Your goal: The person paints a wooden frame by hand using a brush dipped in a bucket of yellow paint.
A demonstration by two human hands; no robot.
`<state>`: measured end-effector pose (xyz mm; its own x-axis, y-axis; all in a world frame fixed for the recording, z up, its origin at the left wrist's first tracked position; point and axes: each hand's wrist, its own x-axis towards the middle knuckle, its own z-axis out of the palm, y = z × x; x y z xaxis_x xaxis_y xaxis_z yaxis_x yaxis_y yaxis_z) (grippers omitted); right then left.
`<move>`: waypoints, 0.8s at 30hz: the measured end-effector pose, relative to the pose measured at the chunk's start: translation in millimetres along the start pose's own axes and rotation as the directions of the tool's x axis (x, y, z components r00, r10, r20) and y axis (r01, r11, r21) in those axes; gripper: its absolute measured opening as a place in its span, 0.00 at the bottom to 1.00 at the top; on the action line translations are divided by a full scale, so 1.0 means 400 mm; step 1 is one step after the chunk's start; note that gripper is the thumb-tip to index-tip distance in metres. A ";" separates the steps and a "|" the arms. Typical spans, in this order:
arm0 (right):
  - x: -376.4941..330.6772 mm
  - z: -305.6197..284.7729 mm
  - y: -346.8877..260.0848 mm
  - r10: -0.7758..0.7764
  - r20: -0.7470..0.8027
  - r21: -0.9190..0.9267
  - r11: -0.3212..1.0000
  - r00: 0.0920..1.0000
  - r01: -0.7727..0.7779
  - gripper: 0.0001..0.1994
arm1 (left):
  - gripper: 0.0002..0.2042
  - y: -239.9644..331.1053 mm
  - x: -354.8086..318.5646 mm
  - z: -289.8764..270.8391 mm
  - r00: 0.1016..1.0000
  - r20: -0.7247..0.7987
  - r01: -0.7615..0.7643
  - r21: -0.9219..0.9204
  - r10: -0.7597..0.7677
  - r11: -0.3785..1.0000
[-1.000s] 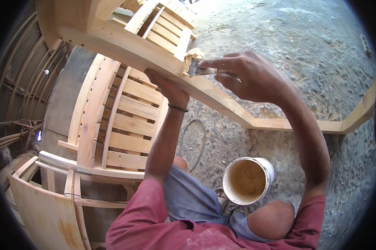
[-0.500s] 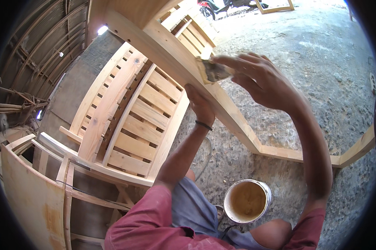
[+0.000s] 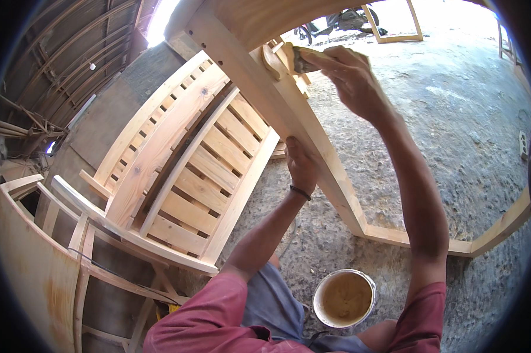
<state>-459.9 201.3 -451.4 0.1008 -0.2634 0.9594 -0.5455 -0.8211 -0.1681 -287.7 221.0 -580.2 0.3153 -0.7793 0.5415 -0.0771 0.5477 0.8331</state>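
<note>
A pale wooden beam is running down the view from 11 o'clock towards 4 o'clock, its faces looking smooth and light yellow, with a few dark holes showing near its upper end. At its lower end it is meeting a second bar, which is stretching towards 4 o'clock and joining a third that is rising at the right. A tan patch is showing on the beam's upper part, just beside a small dark tool. The right hand, at 1 o'clock, is gripping this tool between thumb and fingers, above the beam's far side. The left hand, near the centre of the dial, is touching the beam's near edge below that spot; some of its fingers are hiding behind the wood, so whether it is grasping or only pressing I cannot tell. At 5 o'clock, well apart from both hands, a white bucket is standing on the rough grey ground, holding brownish paste. Slatted wooden panels are leaning at 9 o'clock. The tool's exact kind is staying hard to make out, its end being partly covered by the right fingers. A wide board at 12 o'clock is running out of the view, and glare is washing out the background at 1 o'clock.
</note>
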 end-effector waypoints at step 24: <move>0.055 -0.150 -0.185 0.089 0.134 0.097 0.990 0.987 -0.102 0.17 | 0.33 -0.003 -0.001 -0.006 0.998 0.066 0.003 -0.016 -0.001 1.000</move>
<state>-467.4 286.7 -404.2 0.1623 -0.4006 0.9018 -0.4701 -0.8349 -0.2863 -285.5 221.6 -581.7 0.2526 -0.7985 0.5465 -0.0614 0.5505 0.8326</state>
